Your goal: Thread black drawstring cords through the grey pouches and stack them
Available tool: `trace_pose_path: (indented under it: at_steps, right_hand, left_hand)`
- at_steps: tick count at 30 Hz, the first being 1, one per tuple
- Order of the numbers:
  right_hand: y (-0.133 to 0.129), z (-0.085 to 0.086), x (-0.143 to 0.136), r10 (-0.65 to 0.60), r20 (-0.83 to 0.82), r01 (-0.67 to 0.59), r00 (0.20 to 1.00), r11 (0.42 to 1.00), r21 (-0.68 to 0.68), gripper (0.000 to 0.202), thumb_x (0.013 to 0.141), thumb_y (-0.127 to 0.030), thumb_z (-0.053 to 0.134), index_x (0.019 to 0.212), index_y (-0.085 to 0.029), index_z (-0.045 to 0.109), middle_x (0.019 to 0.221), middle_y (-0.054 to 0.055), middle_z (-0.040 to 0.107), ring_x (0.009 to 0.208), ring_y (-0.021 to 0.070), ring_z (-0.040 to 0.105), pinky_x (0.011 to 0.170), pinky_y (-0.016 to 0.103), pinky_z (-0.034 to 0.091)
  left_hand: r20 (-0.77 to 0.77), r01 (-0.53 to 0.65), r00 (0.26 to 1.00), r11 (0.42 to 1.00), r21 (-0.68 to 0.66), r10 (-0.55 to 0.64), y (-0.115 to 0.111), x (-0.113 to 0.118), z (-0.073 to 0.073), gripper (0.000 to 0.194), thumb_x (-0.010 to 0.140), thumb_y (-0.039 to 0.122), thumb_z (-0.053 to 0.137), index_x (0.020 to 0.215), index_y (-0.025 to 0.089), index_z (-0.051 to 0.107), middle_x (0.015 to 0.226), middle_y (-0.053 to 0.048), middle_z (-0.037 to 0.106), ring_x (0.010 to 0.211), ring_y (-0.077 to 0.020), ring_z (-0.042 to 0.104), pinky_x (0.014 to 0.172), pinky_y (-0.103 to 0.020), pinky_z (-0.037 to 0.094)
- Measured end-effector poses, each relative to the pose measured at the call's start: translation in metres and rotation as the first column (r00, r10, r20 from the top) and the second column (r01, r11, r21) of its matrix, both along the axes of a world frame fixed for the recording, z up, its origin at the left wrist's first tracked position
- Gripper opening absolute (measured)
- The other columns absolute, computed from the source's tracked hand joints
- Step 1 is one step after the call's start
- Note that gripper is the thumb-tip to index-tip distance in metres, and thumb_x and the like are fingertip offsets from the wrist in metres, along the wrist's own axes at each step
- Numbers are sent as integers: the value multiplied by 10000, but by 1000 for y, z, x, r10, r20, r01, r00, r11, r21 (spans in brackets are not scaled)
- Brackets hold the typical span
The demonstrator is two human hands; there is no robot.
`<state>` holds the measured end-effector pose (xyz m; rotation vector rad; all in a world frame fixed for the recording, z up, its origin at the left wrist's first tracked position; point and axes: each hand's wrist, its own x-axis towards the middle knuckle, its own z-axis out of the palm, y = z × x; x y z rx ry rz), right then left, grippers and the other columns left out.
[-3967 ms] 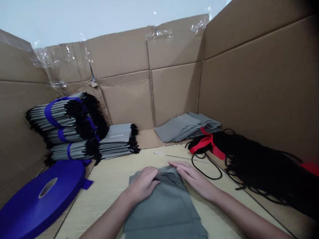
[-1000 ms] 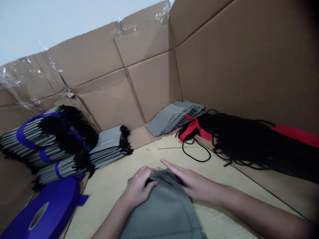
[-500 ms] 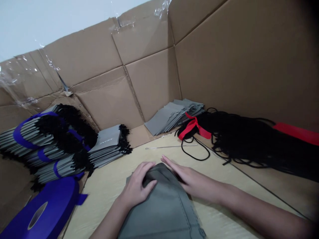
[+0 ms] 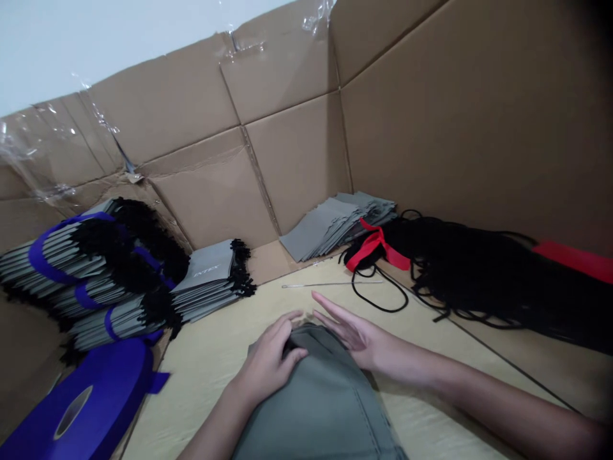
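Grey-green fabric [image 4: 318, 393], stitched, on yellowish tabletop [image 4: 205, 358], top edge between both hands. Left hand [image 4: 271, 358]: curled, thumb and fingers gripping the edge. Right hand [image 4: 357, 335]: half open, fingers extended along its right side; firm hold cannot be told.

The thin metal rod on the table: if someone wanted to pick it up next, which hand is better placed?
Probably the right hand: its fingers are outstretched and its fingertips are nearest the thin metal rod. The left hand is curled around the grey fabric.
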<state>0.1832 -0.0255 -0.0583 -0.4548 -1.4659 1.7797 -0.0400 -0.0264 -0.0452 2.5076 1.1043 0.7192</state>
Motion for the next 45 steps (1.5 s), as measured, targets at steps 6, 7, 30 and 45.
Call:
trace_pose_path:
  at_steps: [6,7,30,45]
  right_hand:
    - [6,8,8,-192,-10,193,981,980,50,676,780,-330,652,1379,-330,338,1530,2,167,1383,189,171,1117,363,175]
    - [6,9,9,-233,-1,233,973,972,13,630,814,-362,604,1381,-338,330,1531,-4,163,1381,190,179,1116,370,182]
    - [27,22,-35,-468,332,364,819,871,328,656,759,-573,576,1270,-171,494,1243,130,587,1148,302,534,974,485,438]
    - [-15,41,-37,-663,17,384,749,455,803,297,869,-412,420,1119,-321,554,1091,93,586,1147,283,483,1043,534,304]
  left_hand:
    - [237,-240,941,970,-35,242,8,-4,-1,103,800,262,582,875,199,548,864,-37,606,843,-209,558,767,-306,434]
    - [352,-315,883,948,-49,311,11,-7,2,104,790,249,585,873,202,541,855,-26,604,832,-201,559,759,-296,434]
    - [827,-352,411,903,-246,385,13,-31,3,562,786,358,623,1265,193,380,1256,-117,555,1095,-208,572,956,-359,450]
    - [545,-559,796,665,494,264,-10,-72,30,121,839,187,491,796,209,602,889,-60,687,854,-208,617,775,-360,471]
